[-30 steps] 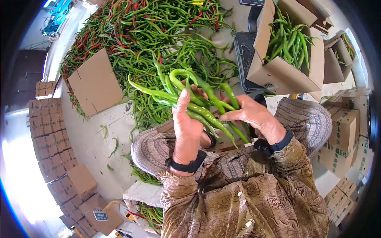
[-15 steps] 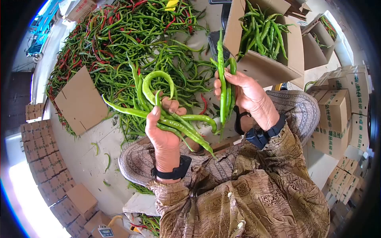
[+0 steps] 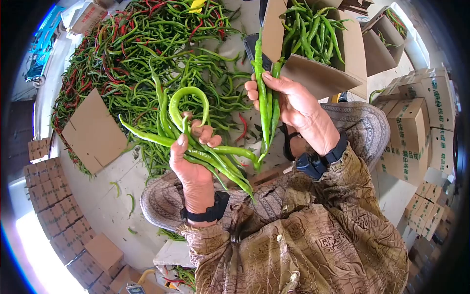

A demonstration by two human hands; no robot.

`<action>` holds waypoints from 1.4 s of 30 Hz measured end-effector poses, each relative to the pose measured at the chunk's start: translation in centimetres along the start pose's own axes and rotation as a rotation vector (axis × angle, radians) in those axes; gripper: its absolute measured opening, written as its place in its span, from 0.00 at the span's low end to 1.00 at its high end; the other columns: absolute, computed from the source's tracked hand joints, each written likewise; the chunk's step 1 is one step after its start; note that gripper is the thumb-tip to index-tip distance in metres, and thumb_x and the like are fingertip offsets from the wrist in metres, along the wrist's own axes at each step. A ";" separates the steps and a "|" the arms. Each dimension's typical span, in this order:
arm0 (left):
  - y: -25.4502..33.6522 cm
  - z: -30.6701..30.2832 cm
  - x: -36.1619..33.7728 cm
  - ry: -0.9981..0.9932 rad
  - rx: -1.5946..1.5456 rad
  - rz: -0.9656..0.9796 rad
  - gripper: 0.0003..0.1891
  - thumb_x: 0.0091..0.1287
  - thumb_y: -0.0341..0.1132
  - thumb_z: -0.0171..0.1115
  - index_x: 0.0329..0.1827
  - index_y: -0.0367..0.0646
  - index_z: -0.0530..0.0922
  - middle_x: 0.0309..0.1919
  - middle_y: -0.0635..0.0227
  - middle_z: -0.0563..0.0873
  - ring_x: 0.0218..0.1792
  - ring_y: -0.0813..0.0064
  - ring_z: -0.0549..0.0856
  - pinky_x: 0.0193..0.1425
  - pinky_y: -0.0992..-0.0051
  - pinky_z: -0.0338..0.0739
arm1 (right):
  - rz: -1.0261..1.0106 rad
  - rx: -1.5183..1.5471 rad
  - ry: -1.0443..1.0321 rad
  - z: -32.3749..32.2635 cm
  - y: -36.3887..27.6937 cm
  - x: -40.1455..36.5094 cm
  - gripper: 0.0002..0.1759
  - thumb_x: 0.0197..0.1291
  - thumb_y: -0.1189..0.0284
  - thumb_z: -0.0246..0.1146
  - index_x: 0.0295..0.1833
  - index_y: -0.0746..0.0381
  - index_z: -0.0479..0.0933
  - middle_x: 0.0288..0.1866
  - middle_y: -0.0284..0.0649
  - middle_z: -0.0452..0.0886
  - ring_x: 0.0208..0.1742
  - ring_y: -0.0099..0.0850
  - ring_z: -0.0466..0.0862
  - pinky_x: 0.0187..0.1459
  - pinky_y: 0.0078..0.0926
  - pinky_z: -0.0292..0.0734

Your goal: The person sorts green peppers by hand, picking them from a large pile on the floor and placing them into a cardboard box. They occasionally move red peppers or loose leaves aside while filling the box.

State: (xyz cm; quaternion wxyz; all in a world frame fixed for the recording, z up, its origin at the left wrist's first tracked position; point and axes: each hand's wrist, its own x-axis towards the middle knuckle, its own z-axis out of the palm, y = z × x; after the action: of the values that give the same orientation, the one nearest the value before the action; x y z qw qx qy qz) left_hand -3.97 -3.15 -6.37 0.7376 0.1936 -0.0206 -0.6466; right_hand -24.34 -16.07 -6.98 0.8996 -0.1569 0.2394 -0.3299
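Observation:
A loose bunch of long green chili peppers (image 3: pixel 161 139) lies across my left hand (image 3: pixel 190 159), whose fingers are closed around it; one pepper curls into a hook above the thumb. My right hand (image 3: pixel 291 100) grips a few straighter green chili peppers (image 3: pixel 265 98), held upright between thumb and fingers. The lower tips of these come right by the end of a pepper from the left bunch. Beyond both hands spreads a big heap of green and red chili peppers (image 3: pixel 132 63) on the floor.
An open cardboard box (image 3: pixel 325 81) with green peppers stands ahead on the right. A flat cardboard piece (image 3: pixel 93 131) leans on the heap's left side. Stacked cartons (image 3: pixel 51 193) line the left, and more printed cartons (image 3: pixel 409 142) stand at right. My knees (image 3: pixel 360 127) are bent on both sides.
Both hands and the view have shifted slightly. The right hand's peppers have come closer to the left bunch, their lower tips now at a pepper's end. Both grips stay closed.

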 end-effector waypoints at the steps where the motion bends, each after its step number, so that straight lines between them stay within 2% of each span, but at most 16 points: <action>1: 0.0 -0.3 0.0 -0.015 -0.009 0.003 0.27 0.58 0.34 0.61 0.62 0.44 0.66 0.36 0.69 0.73 0.34 0.76 0.69 0.40 0.72 0.66 | 0.001 0.021 -0.036 -0.1 -0.1 0.0 0.14 0.69 0.69 0.57 0.53 0.68 0.74 0.49 0.49 0.82 0.48 0.36 0.85 0.50 0.32 0.83; 6: 0.1 -0.3 0.2 0.189 0.197 0.070 0.19 0.66 0.35 0.57 0.59 0.38 0.71 0.39 0.65 0.78 0.38 0.75 0.74 0.43 0.71 0.72 | -0.058 -0.053 -0.032 1.2 -0.3 0.2 0.15 0.68 0.69 0.59 0.54 0.68 0.74 0.45 0.45 0.83 0.45 0.34 0.84 0.47 0.28 0.83; 12: -0.1 -3.8 1.9 0.511 0.323 0.179 0.11 0.62 0.30 0.61 0.47 0.40 0.76 0.33 0.66 0.82 0.34 0.70 0.82 0.39 0.68 0.80 | -0.192 -0.319 0.084 3.7 -2.3 1.8 0.12 0.64 0.71 0.63 0.50 0.64 0.77 0.42 0.35 0.83 0.39 0.23 0.82 0.42 0.25 0.80; 14: -0.4 -4.7 2.2 0.501 0.347 0.218 0.11 0.62 0.30 0.61 0.47 0.41 0.76 0.33 0.67 0.82 0.33 0.70 0.83 0.39 0.69 0.80 | -0.184 -0.356 -0.111 7.3 -1.9 2.3 0.11 0.67 0.71 0.60 0.49 0.66 0.77 0.42 0.37 0.83 0.38 0.25 0.82 0.40 0.26 0.80; 16: -0.2 -6.3 1.7 0.435 0.357 0.130 0.13 0.61 0.30 0.62 0.49 0.41 0.76 0.34 0.67 0.82 0.33 0.70 0.83 0.38 0.68 0.80 | -0.826 -1.667 -0.430 13.6 0.4 0.8 0.11 0.69 0.71 0.56 0.47 0.68 0.76 0.41 0.42 0.83 0.36 0.29 0.82 0.38 0.28 0.81; 17: 0.2 -2.4 1.3 0.562 0.416 -0.004 0.12 0.63 0.32 0.60 0.49 0.40 0.76 0.35 0.68 0.82 0.33 0.70 0.82 0.38 0.69 0.79 | -0.838 -1.668 -0.422 15.7 1.6 0.2 0.11 0.69 0.71 0.56 0.47 0.68 0.76 0.41 0.42 0.83 0.36 0.29 0.82 0.38 0.28 0.81; 18: 0.5 1.6 1.0 0.689 0.473 -0.136 0.12 0.64 0.33 0.57 0.49 0.39 0.76 0.36 0.68 0.82 0.34 0.71 0.82 0.37 0.70 0.79 | -0.581 -1.402 -0.513 17.7 2.9 -0.4 0.13 0.69 0.68 0.55 0.47 0.69 0.76 0.40 0.43 0.83 0.36 0.29 0.82 0.38 0.29 0.81; 21: -0.4 -0.8 1.2 0.417 0.336 0.170 0.13 0.65 0.34 0.55 0.50 0.38 0.76 0.35 0.68 0.82 0.35 0.73 0.81 0.39 0.72 0.77 | 0.180 -0.546 -0.711 21.6 6.2 -1.5 0.21 0.69 0.59 0.54 0.45 0.70 0.76 0.39 0.48 0.82 0.34 0.30 0.82 0.38 0.30 0.81; 22: -0.4 -1.1 0.6 0.399 0.313 0.164 0.15 0.64 0.34 0.56 0.52 0.39 0.75 0.36 0.68 0.81 0.36 0.72 0.80 0.39 0.72 0.77 | 0.204 -0.514 -0.523 20.8 4.7 -0.9 0.24 0.67 0.55 0.56 0.45 0.69 0.76 0.38 0.44 0.82 0.32 0.28 0.80 0.36 0.26 0.79; 25: -0.3 -1.1 -0.3 0.287 0.275 0.134 0.20 0.63 0.33 0.56 0.58 0.40 0.73 0.38 0.66 0.80 0.38 0.70 0.79 0.43 0.68 0.76 | -0.175 -0.978 -0.061 15.1 0.7 1.1 0.19 0.62 0.58 0.64 0.45 0.63 0.78 0.36 0.36 0.81 0.32 0.20 0.76 0.35 0.18 0.74; 26: -0.2 -2.3 -0.1 0.208 0.282 0.137 0.21 0.62 0.33 0.56 0.59 0.39 0.73 0.40 0.65 0.80 0.39 0.68 0.80 0.45 0.65 0.77 | -0.163 -0.823 -0.008 13.4 0.1 1.7 0.18 0.60 0.60 0.67 0.45 0.64 0.78 0.35 0.34 0.80 0.30 0.18 0.75 0.33 0.15 0.71; 30: -0.7 -1.1 -0.5 0.141 0.528 0.104 0.24 0.58 0.27 0.59 0.60 0.38 0.71 0.43 0.61 0.82 0.40 0.65 0.83 0.45 0.65 0.81 | -0.001 -1.089 0.041 9.3 1.1 2.0 0.17 0.55 0.64 0.71 0.44 0.65 0.79 0.34 0.33 0.80 0.31 0.18 0.75 0.33 0.16 0.71; 32: -1.7 -0.3 -0.3 0.106 0.548 0.113 0.23 0.56 0.25 0.61 0.57 0.36 0.73 0.40 0.61 0.83 0.37 0.68 0.84 0.41 0.68 0.81 | 0.000 -1.007 -0.159 8.7 3.3 2.7 0.21 0.52 0.63 0.73 0.47 0.64 0.80 0.37 0.34 0.82 0.36 0.19 0.78 0.37 0.18 0.73; 33: -1.8 -0.3 -0.2 0.049 0.566 0.081 0.23 0.55 0.25 0.62 0.56 0.36 0.73 0.39 0.61 0.83 0.37 0.68 0.84 0.40 0.69 0.82 | 0.192 -1.058 -0.057 9.1 2.8 2.1 0.24 0.49 0.64 0.75 0.49 0.64 0.80 0.39 0.34 0.83 0.41 0.22 0.80 0.43 0.20 0.74; 37: -2.2 0.0 -0.2 0.130 0.739 0.112 0.21 0.55 0.24 0.65 0.53 0.36 0.74 0.39 0.61 0.84 0.37 0.68 0.86 0.36 0.73 0.83 | 0.032 -0.935 0.044 6.2 3.3 3.6 0.18 0.47 0.66 0.75 0.42 0.63 0.82 0.37 0.36 0.84 0.41 0.25 0.80 0.44 0.22 0.73; 42: -1.5 0.0 -0.5 0.249 0.612 0.068 0.15 0.56 0.26 0.65 0.47 0.36 0.75 0.37 0.58 0.84 0.35 0.70 0.85 0.35 0.74 0.83 | 0.015 -0.488 -0.029 4.3 -0.2 3.2 0.13 0.62 0.72 0.63 0.50 0.66 0.77 0.40 0.38 0.82 0.46 0.30 0.81 0.52 0.27 0.75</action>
State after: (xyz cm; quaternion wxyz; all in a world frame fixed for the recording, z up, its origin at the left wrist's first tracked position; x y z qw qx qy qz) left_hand -5.47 -2.79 -6.76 0.6631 0.4829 -0.1298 -0.5570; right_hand -20.07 -17.83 -4.34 0.8407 -0.3726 0.3002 -0.2535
